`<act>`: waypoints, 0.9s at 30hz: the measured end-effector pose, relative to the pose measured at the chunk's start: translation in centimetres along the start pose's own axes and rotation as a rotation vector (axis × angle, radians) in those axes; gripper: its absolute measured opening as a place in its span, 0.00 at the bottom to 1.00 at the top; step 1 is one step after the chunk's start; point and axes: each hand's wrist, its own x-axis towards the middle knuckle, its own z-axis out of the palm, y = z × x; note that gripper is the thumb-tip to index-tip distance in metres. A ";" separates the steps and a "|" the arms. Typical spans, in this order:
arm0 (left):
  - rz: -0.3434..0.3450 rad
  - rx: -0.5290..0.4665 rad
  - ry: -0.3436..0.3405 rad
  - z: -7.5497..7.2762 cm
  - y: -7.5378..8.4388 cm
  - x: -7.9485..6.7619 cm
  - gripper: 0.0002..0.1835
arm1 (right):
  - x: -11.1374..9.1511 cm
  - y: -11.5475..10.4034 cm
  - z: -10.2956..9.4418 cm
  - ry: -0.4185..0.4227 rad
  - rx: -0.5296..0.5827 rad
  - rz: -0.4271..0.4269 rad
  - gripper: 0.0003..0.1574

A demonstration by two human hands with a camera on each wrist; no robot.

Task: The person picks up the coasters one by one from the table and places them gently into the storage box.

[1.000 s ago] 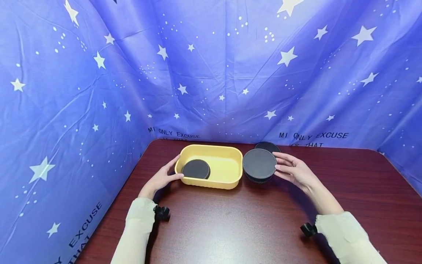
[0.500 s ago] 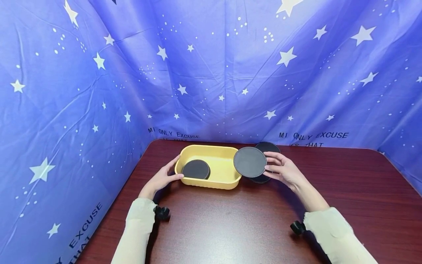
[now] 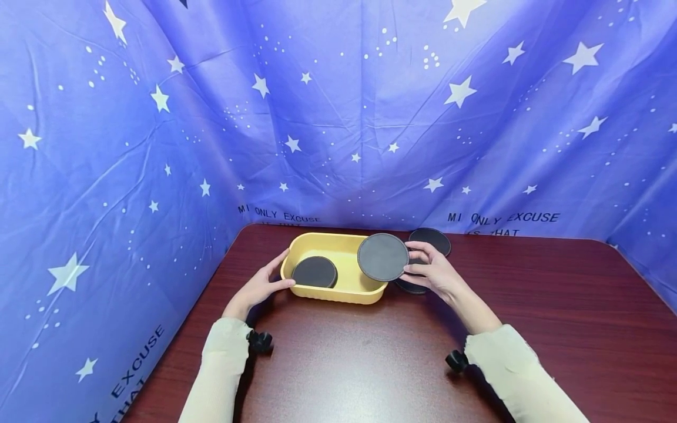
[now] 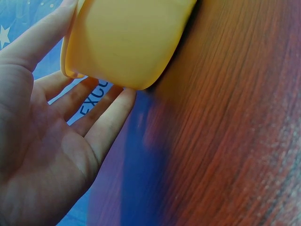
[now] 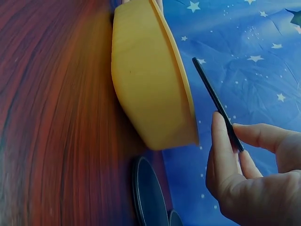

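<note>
A: What is the right hand (image 3: 433, 273) holding?

B: A black disc (image 3: 383, 257), thin and round, matte like leather, with a line of stitching round its edge. Thumb and fingers pinch it at the side away from the yellow bin's (image 3: 338, 294) middle.

A: Where is it, exactly?

B: Above the right end of the bin, clear of the rim in the right wrist view.

A: And which way does it point?

B: Being round, it has no long axis across its face. The broad side shows to the head camera; from the right wrist it is nearly edge-on, slanted to the bin's rim, with the free edge nearer the rim than the pinched one.

A: Tell me about the bin.

B: Smooth, plastic-looking, oblong with rounded corners, its long axis running left to right. A second disc (image 3: 314, 271) lies flat inside, toward the left end; whether others lie beneath it I can't tell.

A: And the left hand (image 3: 262, 283)?

B: At the bin's left end, thumb and fingers spread and touching it.

A: Anything beside the bin?

B: On its right, a far disc (image 3: 435, 236) and a near disc (image 3: 411, 287), both partly hidden by the right hand, on the wood-grained table (image 3: 349, 341). Behind the bin hangs creased blue star-printed cloth (image 3: 365, 117).
</note>
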 end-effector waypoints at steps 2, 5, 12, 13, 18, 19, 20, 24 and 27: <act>-0.006 0.009 0.001 0.0 0.0 0.0 0.44 | 0.3 0.1 0.5 0.005 -0.017 0.003 0.40; -0.019 0.011 0.001 0.0 0.0 0.0 0.44 | 0.7 0.2 1.3 0.007 -0.026 0.006 0.42; -0.018 0.003 0.002 0.0 -0.1 0.0 0.44 | 1.6 0.4 3.1 0.006 -0.018 0.010 0.42; -0.015 0.003 0.001 0.0 0.0 0.0 0.44 | 1.7 0.4 3.4 0.006 -0.020 0.013 0.42; 0.004 -0.017 -0.020 0.0 0.1 -0.2 0.44 | 2.5 0.5 4.6 0.016 -0.032 0.022 0.43; 0.005 -0.020 -0.022 0.0 0.2 -0.2 0.44 | 2.7 0.5 4.8 0.015 -0.034 0.019 0.43; 0.005 -0.027 -0.023 0.0 0.2 -0.2 0.44 | 2.9 0.4 5.0 0.018 -0.036 0.020 0.43; -0.002 -0.033 -0.021 0.0 0.3 -0.3 0.44 | 3.2 0.3 5.7 0.023 -0.040 0.024 0.43; -0.006 -0.036 -0.021 0.0 0.3 -0.3 0.43 | 3.3 0.2 6.3 0.017 -0.040 0.024 0.43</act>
